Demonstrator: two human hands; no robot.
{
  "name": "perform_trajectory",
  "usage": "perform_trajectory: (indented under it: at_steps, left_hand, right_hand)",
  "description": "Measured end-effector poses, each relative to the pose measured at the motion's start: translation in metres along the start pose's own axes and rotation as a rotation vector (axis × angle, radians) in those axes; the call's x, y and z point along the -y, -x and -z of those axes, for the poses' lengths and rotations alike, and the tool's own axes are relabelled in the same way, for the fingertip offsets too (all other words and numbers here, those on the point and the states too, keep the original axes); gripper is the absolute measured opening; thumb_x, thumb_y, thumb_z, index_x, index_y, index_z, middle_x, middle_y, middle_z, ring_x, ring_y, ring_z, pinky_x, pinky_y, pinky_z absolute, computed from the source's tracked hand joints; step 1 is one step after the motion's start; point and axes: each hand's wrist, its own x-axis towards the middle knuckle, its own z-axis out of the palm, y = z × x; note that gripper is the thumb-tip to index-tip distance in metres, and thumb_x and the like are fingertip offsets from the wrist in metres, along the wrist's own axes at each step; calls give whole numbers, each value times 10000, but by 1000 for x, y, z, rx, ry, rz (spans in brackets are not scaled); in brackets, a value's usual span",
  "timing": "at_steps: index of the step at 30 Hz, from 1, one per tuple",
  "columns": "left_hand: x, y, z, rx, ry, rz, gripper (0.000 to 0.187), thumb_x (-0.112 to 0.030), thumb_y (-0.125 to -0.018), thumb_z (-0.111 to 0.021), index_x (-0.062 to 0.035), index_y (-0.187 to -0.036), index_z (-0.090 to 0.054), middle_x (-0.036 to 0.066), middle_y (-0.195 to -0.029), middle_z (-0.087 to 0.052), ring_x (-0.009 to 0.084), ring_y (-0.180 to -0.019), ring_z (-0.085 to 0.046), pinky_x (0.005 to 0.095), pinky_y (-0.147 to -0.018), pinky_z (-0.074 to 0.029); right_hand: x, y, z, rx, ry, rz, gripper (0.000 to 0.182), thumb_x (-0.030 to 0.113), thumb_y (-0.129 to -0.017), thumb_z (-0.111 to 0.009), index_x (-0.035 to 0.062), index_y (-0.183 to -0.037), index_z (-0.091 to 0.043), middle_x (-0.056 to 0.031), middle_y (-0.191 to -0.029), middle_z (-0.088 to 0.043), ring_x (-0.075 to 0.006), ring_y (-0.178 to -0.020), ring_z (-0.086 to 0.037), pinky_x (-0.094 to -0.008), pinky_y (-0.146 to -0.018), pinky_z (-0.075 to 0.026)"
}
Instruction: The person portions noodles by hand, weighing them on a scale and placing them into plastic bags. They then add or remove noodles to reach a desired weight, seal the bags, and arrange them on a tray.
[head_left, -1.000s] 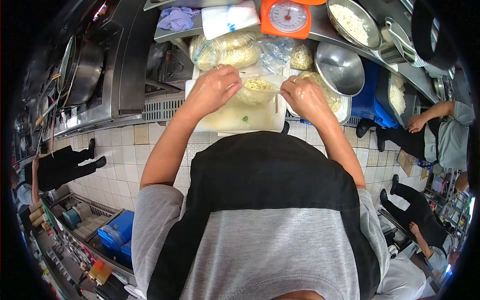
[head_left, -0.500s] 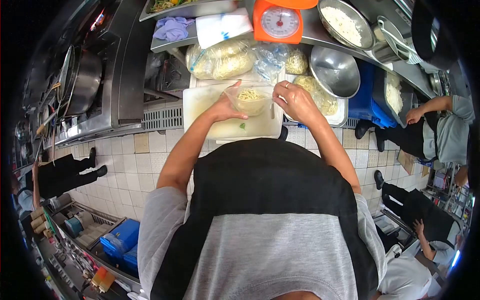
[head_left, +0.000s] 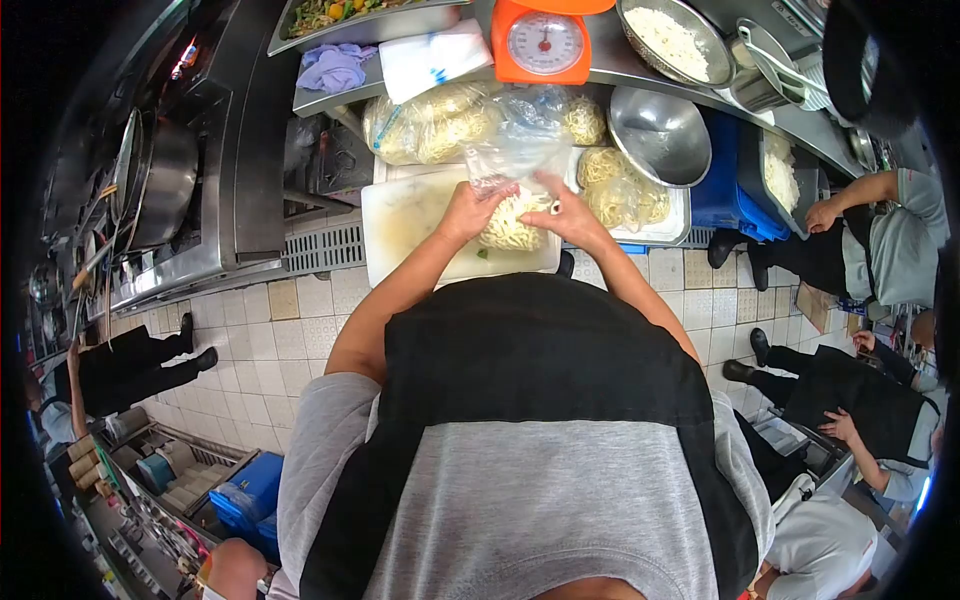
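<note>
OK, both hands are on the clear plastic noodle bag [head_left: 515, 226], held over the right end of the white cutting board [head_left: 408, 220] (can't tell if its base touches). Left hand [head_left: 470, 211]: grip clamped on the bag's left side. Right hand [head_left: 574, 216]: grip clamped on its right side, thumb across the noodles. Loose plastic stands up beyond. Green leaf [head_left: 482, 253] on the board, beside the bag. Beyond the board: bigger bagged noodles [head_left: 435, 128], then orange dial scale [head_left: 545, 45] on the steel counter [head_left: 322, 100]. Right of the board: white tray [head_left: 668, 236] with more noodles, steel bowl [head_left: 660, 138] overlapping it.
</note>
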Motion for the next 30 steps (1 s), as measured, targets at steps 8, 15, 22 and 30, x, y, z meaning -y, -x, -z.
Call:
perform_trajectory:
  at_steps: [8,15,22,30]
  left_hand:
    - [34,-5,14,-109,-557,-396,173,-144,-837,-587,-82,-970,-679,130,-954,-660,341,-874,-600,393,-791,-487]
    - [75,29,-3,-45,-762,-459,204,-117,-815,-557,-129,-994,-654,128,-965,-619,344,-922,-561,432,-789,-476]
    - [77,-2,-8,-203,-716,-339,162,-168,-828,-578,-91,-932,-675,150,-978,-632,344,-937,-559,433,-818,-456]
    - [75,-29,-17,-313,-1039,-180,249,-263,-857,-557,-65,-812,-700,166,-854,-638,330,-902,-560,448,-759,-443]
  right_hand:
    - [-26,-18,-40,-201,422,257,188,159,-819,-597,78,-976,-660,-118,-945,-662,-312,-902,-588,-403,-804,-465]
    - [-58,14,-75,41,390,286,300,100,-756,-566,160,-1040,-642,-53,-969,-658,-261,-897,-586,-385,-882,-425]
    - [-58,-17,-74,53,360,11,226,239,-912,-462,84,-910,-627,-166,-770,-633,-378,-730,-606,-467,-644,-489]
    - [-76,-39,-80,11,97,-278,207,226,-888,-473,56,-821,-571,-196,-771,-623,-391,-740,-608,-461,-686,-479]
